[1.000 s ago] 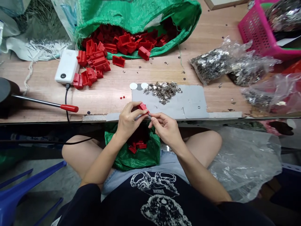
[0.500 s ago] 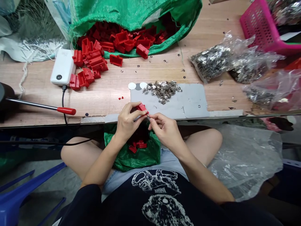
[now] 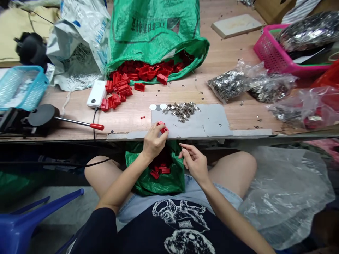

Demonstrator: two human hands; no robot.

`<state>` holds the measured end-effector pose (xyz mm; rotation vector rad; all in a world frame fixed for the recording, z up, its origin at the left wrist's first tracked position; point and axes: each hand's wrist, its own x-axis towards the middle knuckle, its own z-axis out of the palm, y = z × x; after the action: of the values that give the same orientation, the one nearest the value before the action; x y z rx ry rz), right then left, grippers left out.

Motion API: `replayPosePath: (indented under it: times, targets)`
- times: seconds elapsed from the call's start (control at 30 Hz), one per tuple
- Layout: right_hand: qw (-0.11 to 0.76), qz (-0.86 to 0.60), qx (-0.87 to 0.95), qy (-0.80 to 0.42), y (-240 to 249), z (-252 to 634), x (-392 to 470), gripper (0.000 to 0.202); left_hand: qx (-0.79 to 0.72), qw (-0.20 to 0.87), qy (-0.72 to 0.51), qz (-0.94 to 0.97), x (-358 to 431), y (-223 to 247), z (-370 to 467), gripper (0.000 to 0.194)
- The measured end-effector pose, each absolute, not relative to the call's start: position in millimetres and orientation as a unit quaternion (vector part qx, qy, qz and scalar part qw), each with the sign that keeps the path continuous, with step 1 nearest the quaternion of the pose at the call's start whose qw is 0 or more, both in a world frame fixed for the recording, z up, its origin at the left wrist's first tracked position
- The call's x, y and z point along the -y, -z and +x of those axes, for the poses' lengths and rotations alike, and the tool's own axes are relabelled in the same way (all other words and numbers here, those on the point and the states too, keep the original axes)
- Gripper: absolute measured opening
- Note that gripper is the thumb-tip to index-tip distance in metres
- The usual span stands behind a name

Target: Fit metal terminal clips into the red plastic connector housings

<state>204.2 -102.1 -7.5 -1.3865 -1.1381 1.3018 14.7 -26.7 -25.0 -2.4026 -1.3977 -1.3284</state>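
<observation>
My left hand (image 3: 154, 141) is closed around a small red plastic housing (image 3: 164, 129) at the table's front edge. Lower and to the right, my right hand (image 3: 194, 161) pinches a small thin metal piece (image 3: 180, 145), apart from the housing. Just beyond the left hand, a heap of small metal pieces (image 3: 182, 112) lies on a grey mat (image 3: 212, 123). In my lap an open green bag (image 3: 169, 185) holds several red housings (image 3: 160, 170).
A large green sack (image 3: 159, 42) spills red housings (image 3: 120, 86) beside a white power bank (image 3: 96, 93). At left, a lever with a red grip (image 3: 96, 126) juts across the table. Bags of metal pieces (image 3: 229, 83) and a pink basket (image 3: 275, 53) stand at right.
My right hand has drawn away from the red housing, down and to the right, with the metal piece. The left hand has tilted the housing. The camera view has shifted, showing more of the table's back.
</observation>
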Motion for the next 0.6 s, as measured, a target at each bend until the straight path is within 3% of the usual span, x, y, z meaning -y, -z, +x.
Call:
replayPosePath:
  times: [0.27,0.33,0.4,0.47,0.6]
  targets:
    - [0.518,-0.585,0.452,-0.43,11,247,140,0.04,0.46,0.011,0.418,-0.784,91,22,20,0.013]
    - [0.514,-0.594,0.467,-0.406,14,259,148,0.041,0.482,-0.026,0.342,-0.807,118,31,20,0.024]
    - [0.495,-0.613,0.499,-0.36,15,274,154,0.042,0.524,-0.073,0.269,-0.804,141,40,16,0.05]
    - [0.467,-0.644,0.537,-0.281,15,293,158,0.041,0.546,-0.096,0.265,-0.789,163,46,4,0.06]
    - [0.413,-0.74,0.514,-0.136,14,353,167,0.027,0.658,-0.049,0.347,-0.667,227,48,-44,0.024]
